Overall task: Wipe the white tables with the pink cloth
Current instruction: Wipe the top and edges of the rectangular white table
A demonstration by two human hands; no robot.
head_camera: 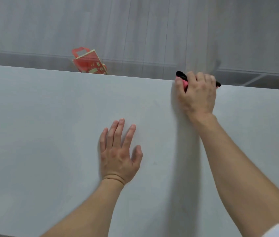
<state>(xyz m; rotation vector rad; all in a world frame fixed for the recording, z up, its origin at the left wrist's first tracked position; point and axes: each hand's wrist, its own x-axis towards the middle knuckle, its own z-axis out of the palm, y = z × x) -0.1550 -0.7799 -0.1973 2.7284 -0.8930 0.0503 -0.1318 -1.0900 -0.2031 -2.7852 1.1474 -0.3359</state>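
In the head view, the right hand (197, 93) is at the far edge of the counter (50, 117), right of its middle, fingers curled down over the cloth (184, 83) and gripping it against the surface. Only a small pink fold shows beside the thumb. A dark piece (181, 75) sticks out on either side of the hand; I cannot tell what it is. The left hand (118, 151) lies flat mid-counter, fingers straight and spread, holding nothing and well apart from the cloth. The counter looks evenly white with no streaks, so I cannot tell how much is wiped; the job seems underway, with wide stretches on both sides possibly left. Past the counter's far edge, a red box (90, 63) sits on the floor (152, 31).
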